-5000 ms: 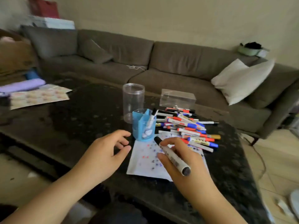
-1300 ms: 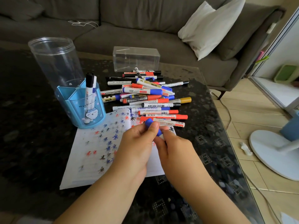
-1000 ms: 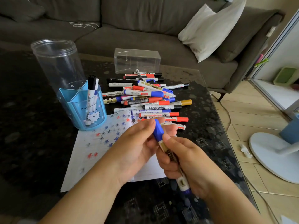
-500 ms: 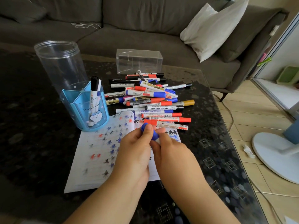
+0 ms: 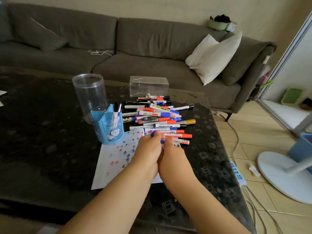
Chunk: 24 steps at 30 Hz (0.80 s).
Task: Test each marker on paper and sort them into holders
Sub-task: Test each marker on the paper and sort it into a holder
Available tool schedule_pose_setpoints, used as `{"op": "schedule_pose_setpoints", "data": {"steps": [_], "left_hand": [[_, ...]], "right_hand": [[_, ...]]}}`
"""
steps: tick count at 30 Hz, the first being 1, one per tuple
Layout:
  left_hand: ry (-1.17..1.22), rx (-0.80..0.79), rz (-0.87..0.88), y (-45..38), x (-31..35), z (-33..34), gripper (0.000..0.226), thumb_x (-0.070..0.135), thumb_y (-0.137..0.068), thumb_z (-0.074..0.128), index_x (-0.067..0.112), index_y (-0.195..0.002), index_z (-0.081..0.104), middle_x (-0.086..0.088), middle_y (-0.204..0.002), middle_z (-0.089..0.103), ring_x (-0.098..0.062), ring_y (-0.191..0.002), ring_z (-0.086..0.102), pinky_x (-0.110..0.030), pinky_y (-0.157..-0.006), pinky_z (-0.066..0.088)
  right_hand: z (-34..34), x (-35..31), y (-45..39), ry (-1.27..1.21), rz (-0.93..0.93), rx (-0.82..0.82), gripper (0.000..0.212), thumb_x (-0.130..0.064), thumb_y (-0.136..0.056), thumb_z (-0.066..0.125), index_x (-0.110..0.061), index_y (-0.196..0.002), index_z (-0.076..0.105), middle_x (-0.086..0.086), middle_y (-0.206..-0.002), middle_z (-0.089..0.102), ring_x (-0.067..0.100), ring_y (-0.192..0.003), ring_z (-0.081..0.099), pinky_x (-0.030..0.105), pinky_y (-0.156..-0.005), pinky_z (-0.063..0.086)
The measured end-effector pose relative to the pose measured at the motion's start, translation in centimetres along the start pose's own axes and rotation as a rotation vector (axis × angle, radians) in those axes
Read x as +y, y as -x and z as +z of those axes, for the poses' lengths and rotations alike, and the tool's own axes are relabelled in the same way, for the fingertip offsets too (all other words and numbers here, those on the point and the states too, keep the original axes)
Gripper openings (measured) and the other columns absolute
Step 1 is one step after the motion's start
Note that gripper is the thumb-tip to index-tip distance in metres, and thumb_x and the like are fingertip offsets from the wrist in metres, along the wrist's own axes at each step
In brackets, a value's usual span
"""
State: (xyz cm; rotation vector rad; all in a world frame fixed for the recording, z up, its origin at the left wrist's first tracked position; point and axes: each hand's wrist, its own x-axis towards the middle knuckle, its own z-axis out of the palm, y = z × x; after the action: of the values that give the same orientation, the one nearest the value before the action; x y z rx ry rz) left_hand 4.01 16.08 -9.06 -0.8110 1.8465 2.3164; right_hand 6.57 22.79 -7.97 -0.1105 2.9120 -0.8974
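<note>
Both hands meet over the far end of the white test paper [image 5: 116, 159], which is dotted with red, blue and black marks. My left hand [image 5: 148, 149] pinches the blue cap [image 5: 153, 133] of a marker, and my right hand [image 5: 172, 152] grips the marker's body, mostly hidden inside the fingers. A pile of markers [image 5: 158, 115] with red, blue, black and gold caps lies just beyond the hands. Left of the pile stands a blue divided holder [image 5: 108, 127] with one black-capped marker [image 5: 116, 110] upright in it.
A clear round jar [image 5: 89, 93] stands behind the blue holder, and a clear rectangular box [image 5: 148, 86] sits behind the pile. The dark glass table [image 5: 42, 132] ends at the right near a power strip [image 5: 238, 173], cables and a fan base [image 5: 283, 176]. A grey sofa runs behind.
A second ago the blue marker stood upright in both hands, its body showing. Now the hands are pressed together lower over the paper, only the blue cap showing. The camera tilted up.
</note>
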Motion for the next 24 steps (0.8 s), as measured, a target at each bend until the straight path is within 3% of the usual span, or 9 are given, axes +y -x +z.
{"op": "schedule_pose_setpoints", "data": {"steps": [3,5,7,10,14,16,18,21,24], "left_hand": [[0.029,0.128,0.017,0.3,0.7,-0.8,0.024,0.027,-0.094,0.049,0.006,-0.089,0.060,-0.009,-0.088,0.067,-0.023,-0.084,0.064,-0.033,-0.065,0.051],[0.079,0.174,0.061,0.0,1.7,-2.4,0.026,0.029,-0.095,0.048,0.007,-0.088,0.058,-0.006,-0.086,0.069,-0.019,-0.087,0.066,-0.027,-0.070,0.046],[0.061,0.094,0.117,-0.1,2.5,-3.8,0.027,0.033,-0.097,0.044,0.010,-0.093,0.059,0.000,-0.085,0.070,-0.014,-0.089,0.065,-0.026,-0.077,0.041],[-0.006,-0.034,0.145,0.2,2.3,-5.5,0.024,0.032,-0.097,0.045,0.017,-0.094,0.063,0.003,-0.095,0.067,-0.012,-0.092,0.061,-0.024,-0.076,0.041],[-0.188,-0.018,0.133,0.3,-0.1,-7.5,0.029,0.039,-0.091,0.055,0.021,-0.111,0.066,0.000,-0.104,0.062,-0.015,-0.084,0.050,-0.038,-0.090,0.045],[-0.254,-0.001,0.135,0.3,-1.0,-7.8,0.031,0.039,-0.089,0.058,0.019,-0.111,0.066,0.002,-0.094,0.062,-0.014,-0.081,0.050,-0.035,-0.083,0.045],[-0.311,0.013,0.159,0.2,-1.3,-7.6,0.026,0.035,-0.089,0.060,0.019,-0.108,0.066,0.003,-0.094,0.064,-0.013,-0.088,0.055,-0.028,-0.075,0.044],[-0.377,0.014,0.250,-0.7,-1.5,-7.2,0.019,0.022,-0.087,0.064,0.019,-0.105,0.067,0.006,-0.090,0.067,-0.010,-0.083,0.060,-0.021,-0.058,0.042],[-0.455,0.016,0.334,-2.0,-1.7,-6.6,0.011,0.015,-0.084,0.067,0.023,-0.090,0.068,0.007,-0.084,0.068,-0.009,-0.078,0.062,-0.024,-0.061,0.046]], "right_hand": [[0.7,0.0,1.9,0.385,-0.101,-0.003,0.038,-0.007,-0.095,0.041,-0.009,-0.132,0.032,0.007,-0.120,0.056,0.024,-0.105,0.061,0.029,-0.076,0.045],[0.9,0.9,3.0,0.461,-0.127,-0.049,0.032,-0.004,-0.094,0.043,-0.010,-0.125,0.041,0.006,-0.122,0.055,0.024,-0.105,0.060,0.029,-0.075,0.044],[0.1,1.9,3.1,0.235,-0.034,-0.086,0.024,-0.017,-0.100,0.039,-0.009,-0.120,0.049,0.007,-0.117,0.059,0.024,-0.103,0.059,0.030,-0.079,0.044],[-1.4,2.8,2.8,-0.212,0.058,-0.136,0.034,-0.037,-0.101,0.035,-0.011,-0.102,0.058,-0.002,-0.084,0.063,0.013,-0.071,0.058,0.029,-0.071,0.049],[-1.6,3.6,2.6,-0.769,0.155,-0.289,0.038,-0.012,-0.100,0.043,-0.012,-0.138,0.040,0.000,-0.092,0.070,0.010,-0.070,0.061,0.019,-0.065,0.053],[-1.4,4.0,2.2,-0.946,0.178,-0.267,0.035,-0.009,-0.096,0.051,-0.018,-0.129,0.046,0.008,-0.093,0.073,0.016,-0.072,0.067,0.024,-0.068,0.056],[-1.4,4.0,1.8,-1.118,0.208,-0.234,0.016,-0.006,-0.096,0.049,-0.011,-0.109,0.057,0.018,-0.094,0.072,0.020,-0.070,0.067,0.026,-0.067,0.057],[-1.3,4.4,0.8,-1.474,0.341,-0.235,0.024,-0.005,-0.096,0.045,-0.002,-0.095,0.069,0.025,-0.098,0.069,0.022,-0.072,0.070,0.026,-0.063,0.059],[-0.9,5.1,0.1,-1.675,0.350,-0.266,0.027,0.001,-0.087,0.048,-0.001,-0.088,0.075,0.027,-0.102,0.068,0.025,-0.075,0.072,0.025,-0.061,0.059]]}}
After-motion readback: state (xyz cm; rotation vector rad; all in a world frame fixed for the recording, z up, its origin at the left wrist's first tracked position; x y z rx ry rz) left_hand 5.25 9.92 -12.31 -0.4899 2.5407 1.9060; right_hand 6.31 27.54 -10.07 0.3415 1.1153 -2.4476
